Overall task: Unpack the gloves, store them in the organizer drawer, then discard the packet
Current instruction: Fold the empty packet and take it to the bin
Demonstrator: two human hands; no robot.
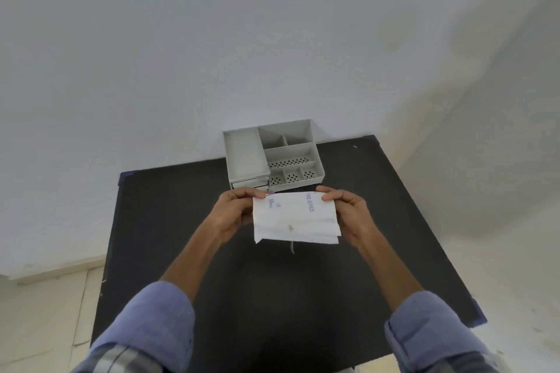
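A flat white glove packet (295,219) with blue print is held above the black table, level with my chest. My left hand (233,212) pinches its upper left corner and my right hand (345,212) pinches its upper right corner. Whether the packet's top edge is parted, I cannot tell. No gloves show. Behind the packet, at the table's far edge, stands the grey organizer (242,157) with several open compartments on top and a small drawer (248,182) at its lower left front, which looks closed.
The black table (181,236) stands against a white wall. Pale floor tiles (45,312) show to the left of the table and pale floor to the right. A small thread-like scrap (292,247) lies on the table below the packet.
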